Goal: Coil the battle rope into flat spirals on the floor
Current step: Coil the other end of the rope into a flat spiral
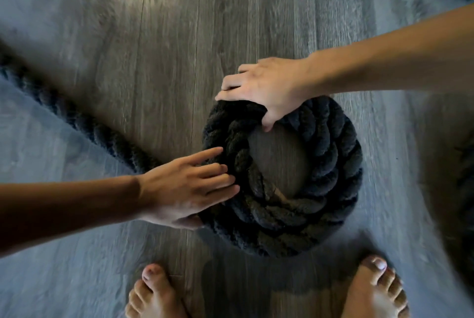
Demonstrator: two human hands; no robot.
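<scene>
- The right hand is closed on the far side of the coil of battle rope, with the thumb inside the ring and the fingers curled over the outside.
- The left hand is laid on the left side with almost straight fingers; nothing is gripped by it.
- Some turns are already wound on the floor, around an open centre, and seem partly stacked.
- A loose length runs away to the upper left, so more coiling is judged to remain.
</scene>
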